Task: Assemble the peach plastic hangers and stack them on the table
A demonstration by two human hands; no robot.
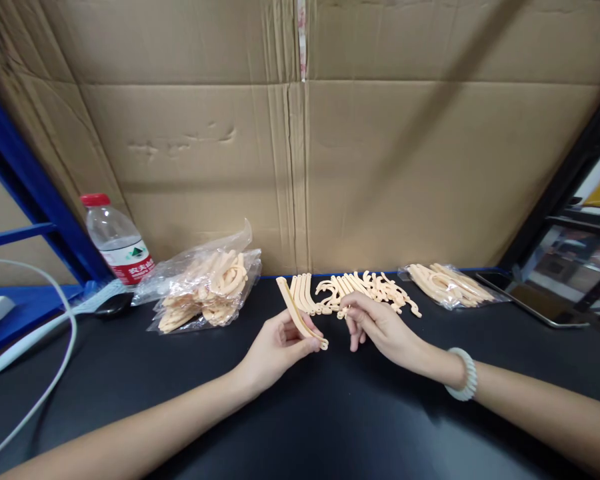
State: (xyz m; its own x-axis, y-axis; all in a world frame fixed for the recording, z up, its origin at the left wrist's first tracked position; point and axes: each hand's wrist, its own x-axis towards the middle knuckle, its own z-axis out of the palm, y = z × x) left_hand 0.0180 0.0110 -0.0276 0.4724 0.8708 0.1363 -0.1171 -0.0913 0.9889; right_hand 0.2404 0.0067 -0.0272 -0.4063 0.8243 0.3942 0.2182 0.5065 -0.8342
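Black tabletop (350, 427) spreads under our forearms, and nearest us a pale coiled band (465, 375) rings the right wrist. Our left hand (274, 348) pinches a long peach strip (291, 303) between thumb and fingers; its long axis slants away and leftward, so the curled lower end sticks out past the thumb, facing our right hand (385, 328) with a gap between. That right hand hangs just beside this end, fingers bent inward; a small piece (342, 313) shows at the fingertips, but we cannot tell whether they grip it or it lies behind them. Just beyond the left hand, straight strips (304, 292) lie side by side, pointing away from us. Beyond the right hand, and nearer to it than to the left, curved pieces (387, 290) are loosely heaped. Farther out we see bagged pieces (210, 287) left of the left hand, a flatter bag (445, 283) right of the right hand, and cardboard (195, 153) behind everything
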